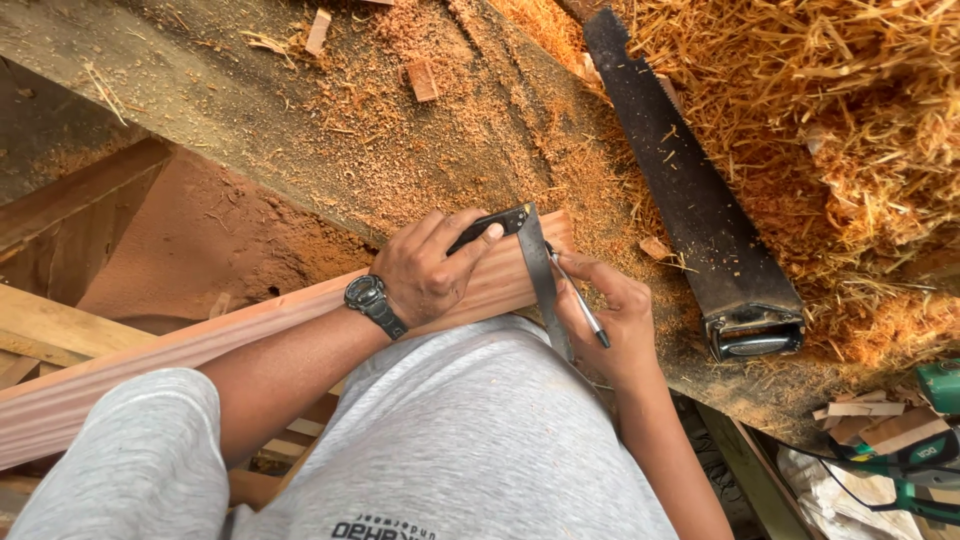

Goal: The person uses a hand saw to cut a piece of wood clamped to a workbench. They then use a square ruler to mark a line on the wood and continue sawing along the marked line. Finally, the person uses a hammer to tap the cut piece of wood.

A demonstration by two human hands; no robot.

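A long reddish moulded wooden strip (250, 325) lies across the workbench, running from lower left to the centre. My left hand (430, 265), with a black wristwatch, presses the dark stock of a try square (500, 222) onto the strip. The square's metal blade (542, 275) crosses the strip near its end. My right hand (610, 310) holds a pen (578, 300) like a pencil, its tip against the blade's right edge on the wood.
A hand saw (690, 200) lies on the sawdust-covered bench (300, 120) to the right, handle nearest me. Wood shavings (850, 120) are heaped at the upper right. A green power tool (925, 455) and wood offcuts (870, 420) sit at lower right. Small wood blocks (422, 80) lie further back.
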